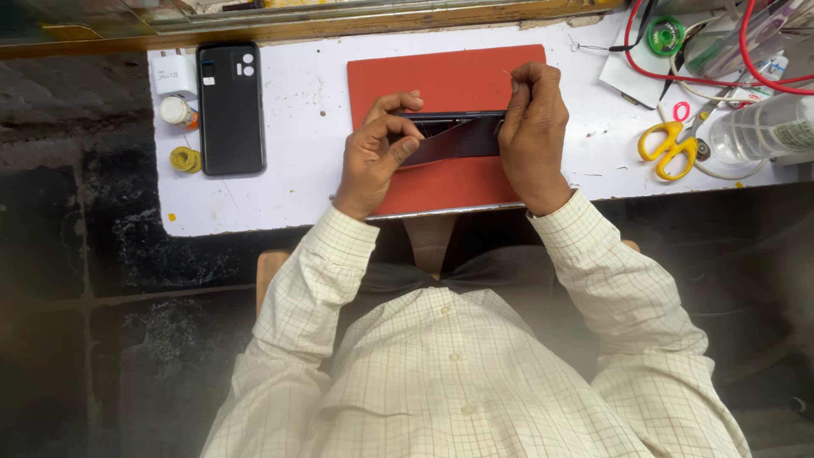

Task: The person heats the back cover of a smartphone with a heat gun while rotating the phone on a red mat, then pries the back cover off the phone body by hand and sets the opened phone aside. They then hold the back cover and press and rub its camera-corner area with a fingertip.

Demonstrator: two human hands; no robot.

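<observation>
Both hands, left hand (373, 153) and right hand (530, 127), grasp a dark phone (454, 136) over the red mat (441, 76).

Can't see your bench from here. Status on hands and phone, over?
Left hand and right hand both grip the dark phone, held on edge over the red mat. Nothing in the way; scissors lie off right.
</observation>
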